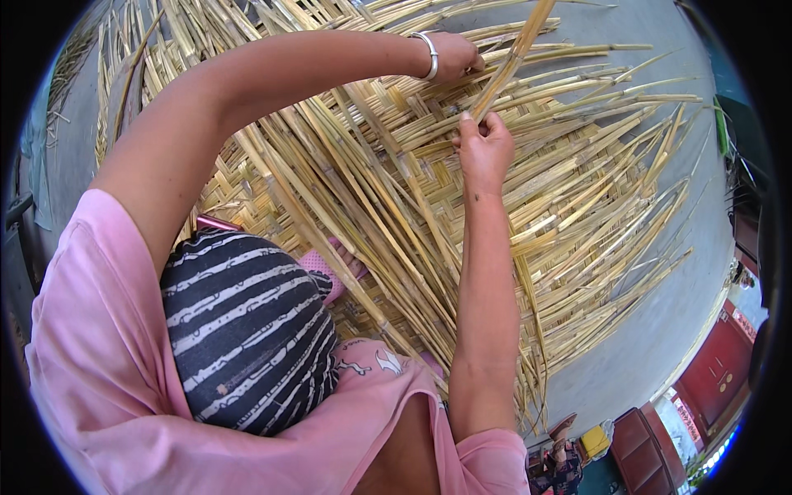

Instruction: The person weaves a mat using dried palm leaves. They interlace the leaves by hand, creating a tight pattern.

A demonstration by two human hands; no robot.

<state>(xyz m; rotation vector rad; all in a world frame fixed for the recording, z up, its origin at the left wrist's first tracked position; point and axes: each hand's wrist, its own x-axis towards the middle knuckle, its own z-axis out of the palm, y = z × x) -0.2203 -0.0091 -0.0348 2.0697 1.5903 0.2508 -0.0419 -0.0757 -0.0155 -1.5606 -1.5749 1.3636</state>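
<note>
A half-woven reed mat (569, 153) spreads under my arms, its loose strip ends fanning out to the right. My right hand (485, 157) pinches one broad, flattened reed strip (513, 62) between thumb and fingers; the strip slants up and away past the top edge. Farther off, my left hand (455, 58), with a silver bracelet (431, 56) at the wrist, is closed at the weave, its fingers curled on thin reed strips (495, 58). The undersides of those fingers are hidden. A bundle of long loose strips (355, 194) lies diagonally across the mat, left of my right forearm.
Smooth grey floor (660, 247) surrounds the mat. More loose reeds (206, 29) lie at the far left. At the lower right are a dark red seat (642, 454), a yellow object (594, 443) and part of another person (561, 462). Red cabinet doors (718, 363) stand at the right.
</note>
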